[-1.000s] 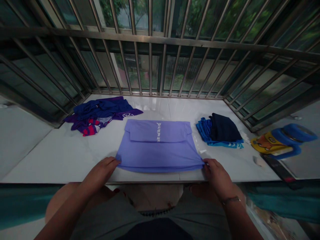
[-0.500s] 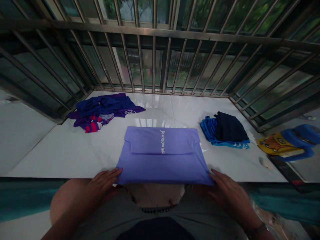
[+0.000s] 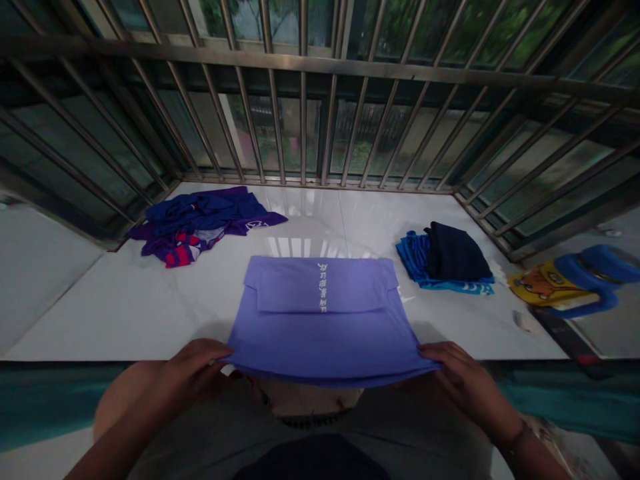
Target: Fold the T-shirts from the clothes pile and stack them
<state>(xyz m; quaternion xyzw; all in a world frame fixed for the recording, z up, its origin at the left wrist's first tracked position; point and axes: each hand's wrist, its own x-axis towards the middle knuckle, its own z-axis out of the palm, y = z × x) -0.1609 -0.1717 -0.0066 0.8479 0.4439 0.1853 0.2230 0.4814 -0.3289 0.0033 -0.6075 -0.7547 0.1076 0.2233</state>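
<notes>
A lavender shirt (image 3: 320,343) lies partly folded on the white sill, its far part turned over into a flap with white lettering. Its near edge sags a little over the front of the ledge. At the near left corner, my left hand (image 3: 200,363) pinches the cloth between thumb and fingers. On the opposite corner, my right hand (image 3: 453,370) is closed on the same edge. The cloth between both hands hangs in a shallow curve.
Crumpled dark blue and purple clothes (image 3: 210,217) lie at the back left. A stack of folded blue and navy clothes (image 3: 445,257) sits to the right. Farther right are a yellow and blue bag-like item (image 3: 560,283) and a dark phone-like object (image 3: 565,333). Metal bars (image 3: 300,63) fence the window.
Both hands have gone from resting flat at the shirt's near corners to gripping them. The near edge has come slightly toward me and bows downward.
</notes>
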